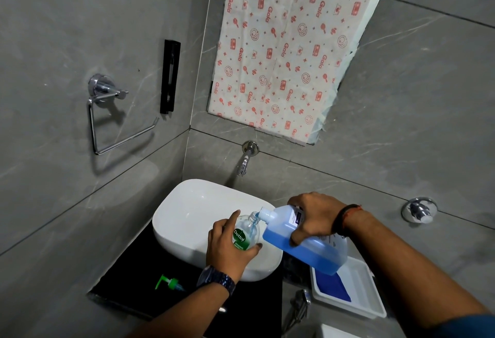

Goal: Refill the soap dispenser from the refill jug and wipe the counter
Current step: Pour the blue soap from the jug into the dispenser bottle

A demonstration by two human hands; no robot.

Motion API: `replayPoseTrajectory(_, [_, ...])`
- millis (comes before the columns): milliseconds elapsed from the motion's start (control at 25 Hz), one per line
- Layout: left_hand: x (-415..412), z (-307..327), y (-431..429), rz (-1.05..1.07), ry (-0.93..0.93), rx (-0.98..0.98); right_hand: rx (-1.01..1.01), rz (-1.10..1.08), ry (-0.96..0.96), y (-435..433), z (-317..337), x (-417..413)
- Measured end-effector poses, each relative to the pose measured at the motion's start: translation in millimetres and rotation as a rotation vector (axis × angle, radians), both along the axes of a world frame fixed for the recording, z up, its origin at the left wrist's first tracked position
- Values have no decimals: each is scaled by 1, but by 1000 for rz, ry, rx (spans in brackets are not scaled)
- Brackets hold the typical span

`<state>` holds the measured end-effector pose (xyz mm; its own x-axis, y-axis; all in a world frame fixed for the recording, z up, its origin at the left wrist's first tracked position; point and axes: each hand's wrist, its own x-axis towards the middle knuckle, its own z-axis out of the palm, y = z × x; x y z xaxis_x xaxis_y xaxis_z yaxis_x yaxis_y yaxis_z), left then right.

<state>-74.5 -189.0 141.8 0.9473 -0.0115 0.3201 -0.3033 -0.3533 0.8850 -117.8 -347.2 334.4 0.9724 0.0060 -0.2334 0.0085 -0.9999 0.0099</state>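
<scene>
My left hand [227, 246] grips a clear soap dispenser bottle [247, 230] with a green label, held over the white basin [184, 211]. My right hand [314, 217] grips the refill jug [302, 246], which is tipped to the left. Its white spout sits at the bottle's open neck and a thin stream of blue liquid runs in. The dispenser's green pump head [169, 283] lies on the black counter [139, 265] to the left of my left wrist.
A white tray [356, 297] holding a blue cloth [332, 288] sits at the right, under the jug. A wall tap [245, 159] juts out above the basin. A chrome ring holder [112, 120] hangs on the left wall. A chrome valve [419, 210] is on the right wall.
</scene>
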Motion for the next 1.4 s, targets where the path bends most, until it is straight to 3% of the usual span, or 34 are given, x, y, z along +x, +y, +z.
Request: replayPoseTrajectory(1400, [-1,16,1,-17,24,27,-9,-23,7,2,15,3])
